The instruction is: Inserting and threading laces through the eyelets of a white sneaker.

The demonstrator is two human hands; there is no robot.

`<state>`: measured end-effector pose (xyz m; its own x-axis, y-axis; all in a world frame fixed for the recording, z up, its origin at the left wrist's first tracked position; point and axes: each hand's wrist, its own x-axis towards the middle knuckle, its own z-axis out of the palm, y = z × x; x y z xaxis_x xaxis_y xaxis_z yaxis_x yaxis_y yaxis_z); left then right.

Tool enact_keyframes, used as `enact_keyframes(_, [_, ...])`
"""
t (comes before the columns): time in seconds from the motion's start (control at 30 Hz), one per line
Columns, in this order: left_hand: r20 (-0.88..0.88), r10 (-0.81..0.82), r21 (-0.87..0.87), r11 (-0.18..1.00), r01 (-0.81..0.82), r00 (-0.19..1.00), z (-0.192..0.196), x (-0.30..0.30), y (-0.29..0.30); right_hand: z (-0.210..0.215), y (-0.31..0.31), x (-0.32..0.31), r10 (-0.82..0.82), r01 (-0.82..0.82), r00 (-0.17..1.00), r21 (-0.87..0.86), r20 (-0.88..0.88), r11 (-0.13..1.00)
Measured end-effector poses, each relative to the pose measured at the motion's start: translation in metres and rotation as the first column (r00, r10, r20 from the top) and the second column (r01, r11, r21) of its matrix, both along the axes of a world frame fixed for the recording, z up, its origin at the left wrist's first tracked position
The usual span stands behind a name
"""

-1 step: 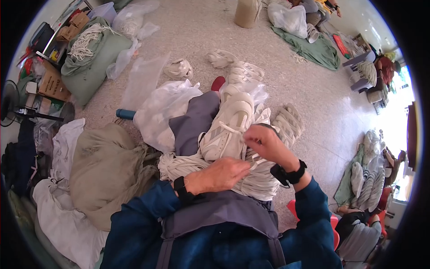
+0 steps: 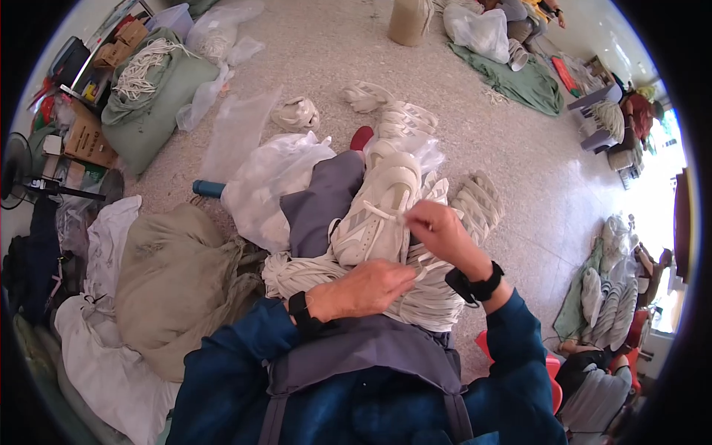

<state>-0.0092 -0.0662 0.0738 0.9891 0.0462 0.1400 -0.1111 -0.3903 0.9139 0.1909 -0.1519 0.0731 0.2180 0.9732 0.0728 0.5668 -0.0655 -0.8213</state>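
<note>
A cream and beige sneaker (image 2: 378, 211) rests on my lap, toe away from its lace ends. Across its upper runs a whitish shoelace (image 2: 382, 213); my right hand (image 2: 443, 233) pinches it at the shoe's right side. My left hand (image 2: 363, 288) is closed below the shoe, with a short pale lace end showing past its fingertips. Bundles of loose white laces (image 2: 297, 276) lie under both hands, over the grey apron (image 2: 363, 352). More pale shoes (image 2: 478, 204) lie to the right of the sneaker.
Clear plastic bags (image 2: 263, 185) and a teal bottle (image 2: 208, 188) lie left of my leg. A khaki cloth sack (image 2: 174, 274) bulges at the left; a green sack (image 2: 156, 104) topped with laces stands farther back. Lace coils (image 2: 295, 113) lie ahead. Other people sit at the right.
My right hand has shifted very slightly up and to the right. The left hand and the sneaker look the same.
</note>
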Motion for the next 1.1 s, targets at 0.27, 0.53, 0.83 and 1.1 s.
enact_keyframes(0.27, [-0.038,0.107,0.010,0.994,-0.107,0.993,-0.005,-0.011,0.008,-0.005,-0.038,0.016,-0.129,0.127,0.992,-0.117,-0.007,0.985])
enact_keyframes(0.53, [0.201,0.080,0.013,0.996,-0.085,0.976,0.011,0.006,-0.003,0.000,0.001,0.020,-0.185,0.166,0.968,0.122,0.168,0.979])
enact_keyframes(0.83, [-0.134,-0.556,-0.850,0.491,0.194,0.820,0.061,-0.018,-0.017,-0.044,0.059,0.023,-0.116,0.068,0.889,0.124,0.443,0.990])
enact_keyframes(1.1, [-0.015,-0.724,-0.907,0.300,0.296,0.690,0.082,-0.029,-0.011,-0.050,0.059,0.018,-0.120,0.072,0.886,0.123,0.448,0.990])
